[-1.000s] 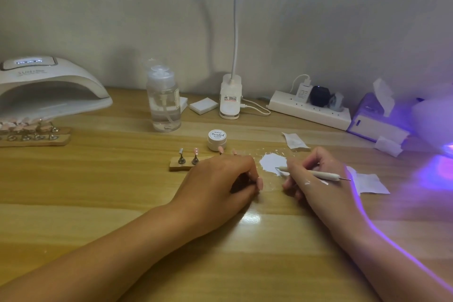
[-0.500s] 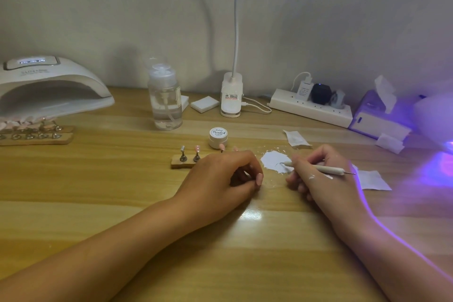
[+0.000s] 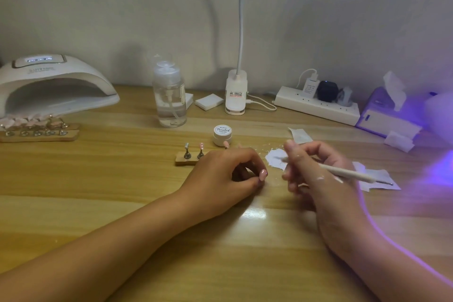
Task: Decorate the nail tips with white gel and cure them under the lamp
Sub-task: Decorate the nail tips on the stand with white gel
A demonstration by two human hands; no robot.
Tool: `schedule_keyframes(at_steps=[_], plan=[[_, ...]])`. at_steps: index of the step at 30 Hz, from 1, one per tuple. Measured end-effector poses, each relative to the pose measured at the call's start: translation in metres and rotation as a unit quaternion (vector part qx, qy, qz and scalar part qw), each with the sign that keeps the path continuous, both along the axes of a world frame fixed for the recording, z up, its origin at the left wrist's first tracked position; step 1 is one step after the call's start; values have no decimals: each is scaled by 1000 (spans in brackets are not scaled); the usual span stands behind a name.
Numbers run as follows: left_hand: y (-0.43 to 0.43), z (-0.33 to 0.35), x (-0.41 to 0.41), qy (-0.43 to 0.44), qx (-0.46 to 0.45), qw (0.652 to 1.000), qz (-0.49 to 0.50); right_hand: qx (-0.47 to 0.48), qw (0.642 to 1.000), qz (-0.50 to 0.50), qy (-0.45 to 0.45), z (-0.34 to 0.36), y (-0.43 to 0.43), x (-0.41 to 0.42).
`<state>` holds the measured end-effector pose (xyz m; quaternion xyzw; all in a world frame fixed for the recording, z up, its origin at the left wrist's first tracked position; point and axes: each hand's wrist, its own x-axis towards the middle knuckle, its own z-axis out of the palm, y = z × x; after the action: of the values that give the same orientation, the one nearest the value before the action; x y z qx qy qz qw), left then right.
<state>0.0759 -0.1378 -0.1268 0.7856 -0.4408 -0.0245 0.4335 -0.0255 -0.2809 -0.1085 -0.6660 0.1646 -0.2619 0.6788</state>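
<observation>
Now the right hand (image 3: 323, 193) is pinching a pen (image 3: 348, 173), its tip over the gel smear (image 3: 274, 162), likely loading. The left hand (image 3: 220, 176) is lying curled by the stand (image 3: 182, 162) of tips (image 3: 201, 146), perhaps steadying it; any grip is hidden.

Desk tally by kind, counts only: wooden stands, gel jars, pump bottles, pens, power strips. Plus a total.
Wooden stands: 2
Gel jar: 1
Pump bottle: 1
Pen: 1
Power strip: 1
Total: 6
</observation>
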Motion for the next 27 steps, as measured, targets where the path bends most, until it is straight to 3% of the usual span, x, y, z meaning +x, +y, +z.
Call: schedule_keyframes(at_steps=[27], plan=[[0,1,0,-33,-6,999,-14,-27,998,45,32,-4,4,3]])
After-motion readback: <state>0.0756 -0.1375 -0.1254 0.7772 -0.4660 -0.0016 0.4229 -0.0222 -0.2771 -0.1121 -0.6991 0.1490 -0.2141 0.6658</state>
